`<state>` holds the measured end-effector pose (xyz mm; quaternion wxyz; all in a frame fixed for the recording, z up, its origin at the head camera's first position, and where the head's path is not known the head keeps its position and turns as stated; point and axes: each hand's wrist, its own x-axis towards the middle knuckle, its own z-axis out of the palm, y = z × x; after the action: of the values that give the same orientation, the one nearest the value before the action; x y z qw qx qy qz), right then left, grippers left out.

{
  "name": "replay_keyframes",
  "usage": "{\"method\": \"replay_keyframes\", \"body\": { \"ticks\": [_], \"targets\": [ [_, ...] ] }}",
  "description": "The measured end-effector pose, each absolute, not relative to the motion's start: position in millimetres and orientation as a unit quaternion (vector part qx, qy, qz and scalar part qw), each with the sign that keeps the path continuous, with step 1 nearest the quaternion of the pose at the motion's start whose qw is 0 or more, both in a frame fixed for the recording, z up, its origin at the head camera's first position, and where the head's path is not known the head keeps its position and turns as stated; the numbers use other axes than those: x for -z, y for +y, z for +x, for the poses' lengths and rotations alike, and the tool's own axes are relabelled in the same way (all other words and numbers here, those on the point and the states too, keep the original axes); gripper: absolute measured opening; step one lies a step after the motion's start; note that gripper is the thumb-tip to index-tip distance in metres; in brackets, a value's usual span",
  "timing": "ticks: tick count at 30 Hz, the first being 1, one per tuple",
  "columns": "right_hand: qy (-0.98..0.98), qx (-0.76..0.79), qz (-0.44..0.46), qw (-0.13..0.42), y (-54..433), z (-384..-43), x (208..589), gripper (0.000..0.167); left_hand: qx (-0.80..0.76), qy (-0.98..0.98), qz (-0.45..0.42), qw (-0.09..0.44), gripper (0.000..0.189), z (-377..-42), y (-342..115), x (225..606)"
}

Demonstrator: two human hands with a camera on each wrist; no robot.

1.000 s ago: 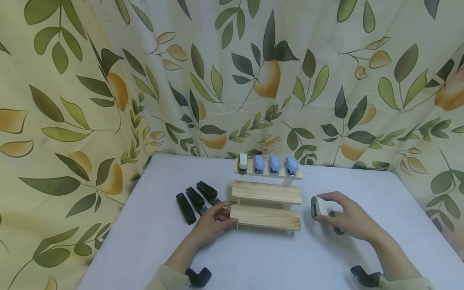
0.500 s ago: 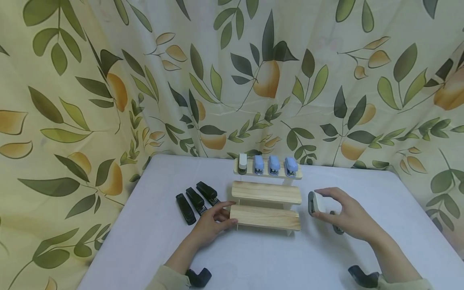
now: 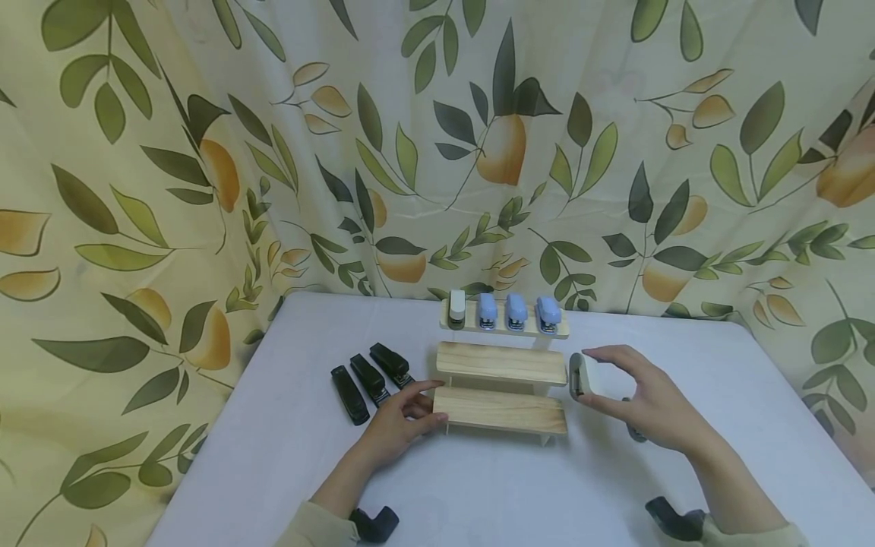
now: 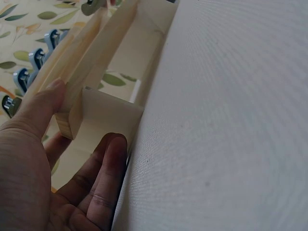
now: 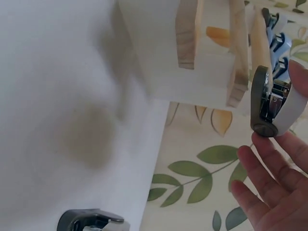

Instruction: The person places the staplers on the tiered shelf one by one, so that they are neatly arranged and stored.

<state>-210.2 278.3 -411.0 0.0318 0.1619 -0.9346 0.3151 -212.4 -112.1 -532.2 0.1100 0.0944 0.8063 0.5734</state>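
Observation:
My right hand (image 3: pixel 652 406) pinches a white-and-grey stapler (image 3: pixel 577 377) between thumb and fingers, beside the right end of the stepped wooden stand's middle tier (image 3: pixel 502 363). In the right wrist view the stapler (image 5: pixel 262 103) is turned on its side, off the table. My left hand (image 3: pixel 399 427) grips the left end of the lowest tier (image 3: pixel 502 410), thumb on one edge and index finger on the other. One white stapler (image 3: pixel 457 309) and several blue staplers, such as the rightmost blue stapler (image 3: pixel 548 313), stand in a row on the top tier (image 3: pixel 502 330).
Several black staplers (image 3: pixel 370 378) lie left of the stand on the white table (image 3: pixel 478 494). Another stapler (image 3: pixel 636 431) lies on the table, partly hidden under my right hand. Behind the table hangs a leaf-patterned curtain (image 3: pixel 410 152).
My right hand has carried the white-and-grey stapler leftward and slightly away from me, close to the stand's right end. My left hand has stayed at the lowest tier.

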Motion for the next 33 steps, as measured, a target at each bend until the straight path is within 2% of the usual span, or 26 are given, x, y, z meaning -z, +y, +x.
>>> {"method": "replay_keyframes", "body": {
  "ticks": [33],
  "targets": [
    [-0.911,-0.358,0.203,0.035,232,-222,406,0.069,-0.577,0.803,0.105,0.108,0.056,-213,-112,533]
  ]
}}
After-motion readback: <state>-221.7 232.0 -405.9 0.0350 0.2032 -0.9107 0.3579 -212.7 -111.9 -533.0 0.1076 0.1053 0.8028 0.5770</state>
